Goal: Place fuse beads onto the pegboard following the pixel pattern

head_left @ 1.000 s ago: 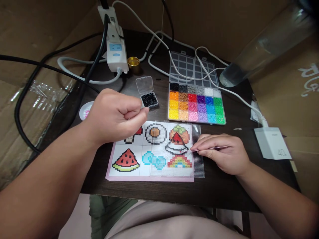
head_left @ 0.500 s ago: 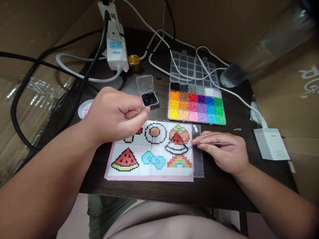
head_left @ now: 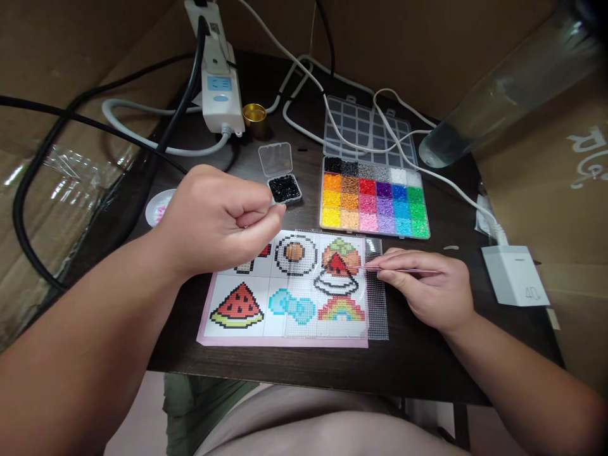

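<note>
My right hand [head_left: 422, 285] is closed around thin pinkish tweezers [head_left: 408, 270], their tip over the right part of a clear pegboard [head_left: 378, 297]. Close to that tip, on the board, is a bead watermelon slice [head_left: 336, 278] with a red top, white lower part and black outline. Under the pegboard lies a pattern sheet [head_left: 237, 266] with a watermelon, an egg, a bow, a rainbow and other pixel pictures. My left hand [head_left: 228, 221] is closed in a pinch above the sheet's upper left; what its fingertips hold is too small to tell. Beside them stands a small open box of black beads [head_left: 285, 188].
Behind the sheet sits an open compartment case of coloured beads [head_left: 375, 196]. A white dish with pink bits [head_left: 154, 206] is at left, partly behind my hand. Around the table are a power strip [head_left: 221, 95], a gold cup [head_left: 255, 117], cables and a white charger [head_left: 515, 275].
The tweezers' tip has shifted slightly up and left over the board. My left hand stays almost still.
</note>
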Motion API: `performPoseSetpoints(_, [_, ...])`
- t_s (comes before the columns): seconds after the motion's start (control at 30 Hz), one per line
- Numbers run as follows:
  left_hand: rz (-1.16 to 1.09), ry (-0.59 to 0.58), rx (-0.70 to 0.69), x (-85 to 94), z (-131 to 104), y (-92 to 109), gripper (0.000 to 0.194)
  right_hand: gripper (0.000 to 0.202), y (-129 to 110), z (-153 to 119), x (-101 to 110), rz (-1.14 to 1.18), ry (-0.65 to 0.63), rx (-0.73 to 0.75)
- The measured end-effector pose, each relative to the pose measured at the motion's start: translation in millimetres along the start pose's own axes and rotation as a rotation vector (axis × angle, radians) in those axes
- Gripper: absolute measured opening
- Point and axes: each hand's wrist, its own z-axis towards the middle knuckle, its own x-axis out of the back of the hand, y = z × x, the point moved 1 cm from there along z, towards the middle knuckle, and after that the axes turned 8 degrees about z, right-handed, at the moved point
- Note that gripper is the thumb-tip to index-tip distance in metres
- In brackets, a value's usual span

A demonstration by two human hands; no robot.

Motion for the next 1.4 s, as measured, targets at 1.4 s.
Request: performPoseSetpoints(1.4, [-0.199, 0.054, -0.025, 2.9, 2.5, 1.5, 0.047, 0.013, 11.2, 5.0, 11.1, 0.554, 0.162, -0.279])
